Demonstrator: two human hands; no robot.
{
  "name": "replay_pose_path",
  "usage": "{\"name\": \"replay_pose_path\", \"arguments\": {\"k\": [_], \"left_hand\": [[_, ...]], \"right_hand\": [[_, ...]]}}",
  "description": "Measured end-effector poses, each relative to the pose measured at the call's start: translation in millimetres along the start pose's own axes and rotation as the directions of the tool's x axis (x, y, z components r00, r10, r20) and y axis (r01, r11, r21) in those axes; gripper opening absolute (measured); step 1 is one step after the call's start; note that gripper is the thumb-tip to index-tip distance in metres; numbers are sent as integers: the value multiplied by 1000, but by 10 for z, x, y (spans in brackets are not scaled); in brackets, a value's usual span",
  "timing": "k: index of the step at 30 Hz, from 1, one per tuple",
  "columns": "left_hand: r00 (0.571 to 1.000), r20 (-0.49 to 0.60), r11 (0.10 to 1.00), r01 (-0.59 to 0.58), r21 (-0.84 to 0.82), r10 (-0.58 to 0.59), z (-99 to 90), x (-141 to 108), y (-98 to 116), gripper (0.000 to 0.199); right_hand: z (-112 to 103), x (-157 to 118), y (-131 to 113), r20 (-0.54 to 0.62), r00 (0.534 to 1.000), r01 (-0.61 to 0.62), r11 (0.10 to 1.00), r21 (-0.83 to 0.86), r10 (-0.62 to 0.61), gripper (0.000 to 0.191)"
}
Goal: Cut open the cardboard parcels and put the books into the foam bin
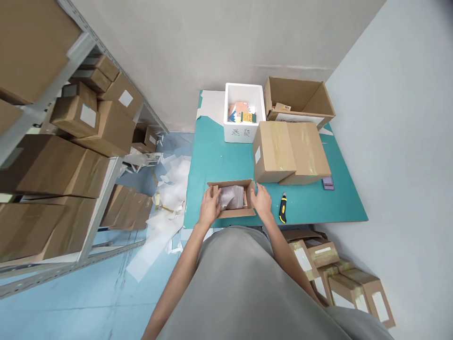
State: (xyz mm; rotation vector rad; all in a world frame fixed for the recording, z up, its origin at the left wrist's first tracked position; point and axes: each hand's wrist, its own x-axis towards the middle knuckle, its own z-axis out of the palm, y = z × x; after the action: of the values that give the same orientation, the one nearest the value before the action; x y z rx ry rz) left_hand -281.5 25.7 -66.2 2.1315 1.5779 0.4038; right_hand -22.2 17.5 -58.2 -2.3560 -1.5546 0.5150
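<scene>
Small box [237, 214] open on bench [219, 160], in front of me. My left grip [210, 205] curled over left end, right grip [262, 200] at right end flap; cannot tell if either is closed on cardboard. Done: flaps parted. Undone: bundle [231, 197] inside, in wrapping. Cutter [282, 208] lies at right. 2 larger boxes [307, 151] behind, taped.

The single view looks forward and steeply down from the wearer's head, above the table's [219, 160] near edge, close enough for both forearms to show, wide enough to take in shelves [102, 189] left and walls far and right.
</scene>
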Motion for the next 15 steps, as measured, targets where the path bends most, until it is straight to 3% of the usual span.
{"name": "replay_pose_path", "arguments": {"k": [4,10,12,15], "left_hand": [[1000,-13,1000,-18,16,19,-174,-97,-37,52],[988,25,980,148,131,-153,-279,-119,133,30],[985,-32,982,171,85,-168,-331,-111,229,29],[971,-156,978,163,-130,-182,-470,-99,459,28]], "right_hand": [[-175,-19,292,90,993,-74,997,-14,75,44],[-207,-10,397,165,986,-30,999,-15,32,38],[-244,8,419,179,984,9,1000,-21,-5,38],[-353,23,441,172,982,75,997,7,-75,44]]}}
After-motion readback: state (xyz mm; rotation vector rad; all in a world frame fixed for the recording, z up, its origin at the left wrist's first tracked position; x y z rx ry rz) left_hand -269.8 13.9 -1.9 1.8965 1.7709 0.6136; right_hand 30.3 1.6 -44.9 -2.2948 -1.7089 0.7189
